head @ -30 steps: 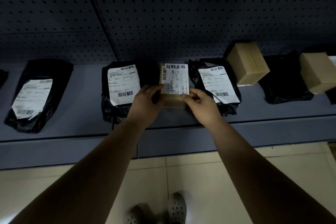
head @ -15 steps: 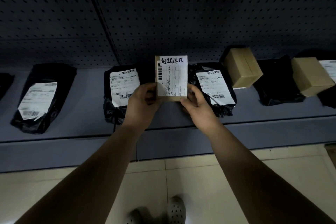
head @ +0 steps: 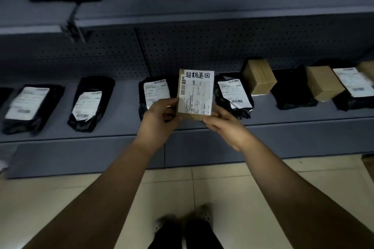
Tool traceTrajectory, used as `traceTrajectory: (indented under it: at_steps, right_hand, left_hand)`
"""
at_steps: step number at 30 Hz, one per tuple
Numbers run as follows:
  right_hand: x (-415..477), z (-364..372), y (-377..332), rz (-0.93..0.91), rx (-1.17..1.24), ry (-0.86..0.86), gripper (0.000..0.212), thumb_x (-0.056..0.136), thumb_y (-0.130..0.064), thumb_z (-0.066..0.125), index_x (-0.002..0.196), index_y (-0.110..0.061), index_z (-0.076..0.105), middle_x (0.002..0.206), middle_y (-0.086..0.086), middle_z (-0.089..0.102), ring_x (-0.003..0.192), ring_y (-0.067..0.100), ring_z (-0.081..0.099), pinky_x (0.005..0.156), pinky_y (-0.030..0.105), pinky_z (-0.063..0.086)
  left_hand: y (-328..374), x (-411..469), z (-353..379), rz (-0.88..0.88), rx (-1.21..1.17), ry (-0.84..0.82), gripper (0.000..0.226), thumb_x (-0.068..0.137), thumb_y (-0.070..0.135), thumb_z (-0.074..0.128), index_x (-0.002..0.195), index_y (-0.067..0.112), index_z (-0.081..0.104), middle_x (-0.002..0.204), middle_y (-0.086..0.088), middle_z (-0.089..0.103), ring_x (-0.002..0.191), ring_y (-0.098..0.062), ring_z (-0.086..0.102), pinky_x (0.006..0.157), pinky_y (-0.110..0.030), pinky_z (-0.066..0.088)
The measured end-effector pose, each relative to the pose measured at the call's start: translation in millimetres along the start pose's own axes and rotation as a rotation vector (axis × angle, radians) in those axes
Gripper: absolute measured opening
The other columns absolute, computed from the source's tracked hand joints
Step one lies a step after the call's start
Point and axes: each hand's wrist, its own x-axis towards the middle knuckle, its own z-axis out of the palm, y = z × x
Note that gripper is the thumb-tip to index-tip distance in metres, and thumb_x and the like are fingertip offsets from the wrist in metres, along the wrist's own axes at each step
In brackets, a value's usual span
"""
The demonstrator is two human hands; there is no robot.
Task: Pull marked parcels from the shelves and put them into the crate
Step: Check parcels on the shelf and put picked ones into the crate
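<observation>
Marked parcel held up in front of the lower shelf

The lower shelf (head: 121, 127) is lined with black bagged parcels (head: 92, 103) and plain cardboard boxes (head: 260, 80) — an upper shelf (head: 202, 12) above carries more black bags. Both bare forearms are extended over the tiled floor (head: 172, 184). A flat brown parcel (head: 195, 95), its white label headed by handwritten characters, is held upright clear of the shelf, between two bagged parcels behind it. It is gripped at its lower corners — the left hand (head: 159, 121) at one, the right hand (head: 222, 125) at the other, fingers (head: 169, 103) closed on it.
</observation>
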Motion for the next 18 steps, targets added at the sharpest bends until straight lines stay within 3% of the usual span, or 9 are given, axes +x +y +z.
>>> traceTrajectory:
  at_steps: [3,8,10,14,18]
  right_hand:
    - [-38,10,-13,0.005,0.064,-0.063,0.037,0.094,-0.004,0.06,0.128,-0.017,0.059,0.118,-0.004,0.072,0.116,0.009,0.063,0.106,0.029,0.044]
    - [-93,30,-26,-0.047,0.179,0.017,0.055,0.083,-0.012,0.07,0.135,-0.003,0.055,0.131,0.006,0.065,0.124,0.013,0.059,0.109,0.028,0.042]
    - [-114,39,-34,-0.09,0.214,0.072,0.046,0.085,-0.008,0.069,0.129,-0.005,0.058,0.127,0.005,0.068,0.124,0.014,0.059,0.111,0.029,0.042]
    - [-161,62,-50,-0.196,0.256,0.191,0.048,0.074,-0.013,0.067,0.122,-0.01,0.06,0.117,0.001,0.071,0.114,0.013,0.063,0.107,0.029,0.045]
    - [-218,90,-69,-0.296,0.252,0.277,0.048,0.076,-0.013,0.066,0.123,-0.009,0.06,0.124,0.006,0.069,0.114,0.015,0.065,0.1,0.029,0.051]
  left_hand:
    - [30,-29,-18,0.05,0.057,-0.013,0.046,0.083,0.007,0.073,0.125,0.021,0.061,0.114,0.008,0.062,0.098,-0.003,0.062,0.084,-0.015,0.051]
    - [67,-63,-48,0.156,0.1,-0.038,0.039,0.084,0.018,0.074,0.119,0.026,0.061,0.111,0.023,0.056,0.099,0.0,0.059,0.084,-0.009,0.047]
    - [77,-73,-62,0.204,0.12,-0.018,0.036,0.086,0.023,0.072,0.121,0.026,0.06,0.111,0.028,0.052,0.099,0.003,0.056,0.085,-0.006,0.043]
    - [90,-88,-94,0.289,0.205,-0.08,0.039,0.09,0.035,0.066,0.127,0.025,0.059,0.127,0.011,0.055,0.119,-0.012,0.051,0.1,-0.03,0.043]
    - [121,-108,-121,0.448,0.25,-0.149,0.042,0.091,0.034,0.065,0.129,0.018,0.059,0.131,0.006,0.053,0.123,-0.01,0.046,0.102,-0.023,0.033]
